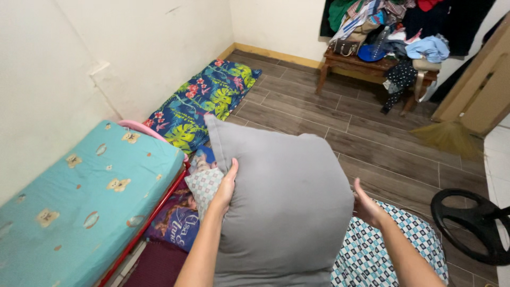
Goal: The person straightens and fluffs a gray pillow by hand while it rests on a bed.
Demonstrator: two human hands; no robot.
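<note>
Fingers (pixel 232 169) of the left hand (pixel 227 186) curl over one edge of a plump grey pillow (pixel 281 202), while the right hand (pixel 366 207) presses flat against the opposite edge, its fingers hidden behind the soft, smooth fabric. Held upright between both hands, the pillow hangs above a checked cushion (pixel 372 255), beside a turquoise mattress (pixel 79 196) with a printed cover.

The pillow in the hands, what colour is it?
Plain grey pillow, seen best in the head view.
</note>
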